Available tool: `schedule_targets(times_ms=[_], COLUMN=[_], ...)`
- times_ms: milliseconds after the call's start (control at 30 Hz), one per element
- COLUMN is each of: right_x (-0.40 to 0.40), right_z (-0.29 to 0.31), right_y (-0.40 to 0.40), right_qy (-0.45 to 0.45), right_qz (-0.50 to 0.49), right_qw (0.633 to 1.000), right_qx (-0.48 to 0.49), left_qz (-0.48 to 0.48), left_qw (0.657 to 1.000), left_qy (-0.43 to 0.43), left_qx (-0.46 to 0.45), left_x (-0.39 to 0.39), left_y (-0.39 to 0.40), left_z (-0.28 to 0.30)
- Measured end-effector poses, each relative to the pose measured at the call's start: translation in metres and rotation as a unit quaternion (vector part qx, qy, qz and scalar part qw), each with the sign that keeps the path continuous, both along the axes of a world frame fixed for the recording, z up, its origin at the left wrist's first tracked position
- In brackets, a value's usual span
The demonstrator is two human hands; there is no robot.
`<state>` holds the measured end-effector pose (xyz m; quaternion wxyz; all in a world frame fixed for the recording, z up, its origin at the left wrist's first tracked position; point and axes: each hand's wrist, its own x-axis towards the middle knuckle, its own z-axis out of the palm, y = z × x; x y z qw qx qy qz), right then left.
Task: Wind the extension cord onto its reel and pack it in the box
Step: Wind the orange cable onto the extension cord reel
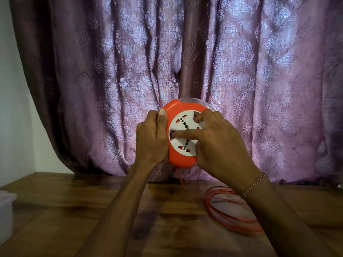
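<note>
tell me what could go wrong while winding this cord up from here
Most of the orange cord lies in loose loops on the wooden table; they could tangle or snag as they feed into the reel.
The reel hangs in the air, gripped by the left hand at one edge only; it might twist or slip.
The right hand has fingers in the white hub's recesses; they could get pinched.

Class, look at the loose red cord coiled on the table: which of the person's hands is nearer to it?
Right. The right hand works the reel's white face, directly above the coiled cord. The left hand grips the reel's far edge, further off.
</note>
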<state>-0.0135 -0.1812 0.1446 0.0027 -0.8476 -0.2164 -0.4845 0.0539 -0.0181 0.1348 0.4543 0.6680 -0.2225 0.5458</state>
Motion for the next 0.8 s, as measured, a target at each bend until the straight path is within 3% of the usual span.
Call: schedule_targets(times_ms=[200, 333, 533, 667, 800], right_x=[-0.003, 0.006, 0.016, 0.013, 0.009], right_z=[-0.003, -0.003, -0.007, -0.002, 0.005], right_y=[0.005, 0.006, 0.007, 0.003, -0.007], right_qy=[-0.036, -0.072, -0.097, -0.090, -0.052], right_qz=[-0.020, 0.045, 0.057, 0.047, 0.086], right_qw=[0.995, 0.983, 0.970, 0.979, 0.994], right_qx=[0.090, 0.162, 0.214, 0.177, 0.043], left_qz=[0.015, 0.018, 0.025, 0.031, 0.029], left_qw=[1.000, 1.000, 1.000, 1.000, 1.000], left_qy=[-0.006, -0.002, 0.002, 0.004, -0.001], left_qx=[-0.004, -0.003, 0.003, -0.001, -0.008], left_x=[-0.006, -0.004, -0.004, -0.004, -0.002], left_y=[-0.004, -0.002, -0.003, -0.003, 0.000], left_z=[0.002, 0.002, 0.000, 0.000, 0.001])
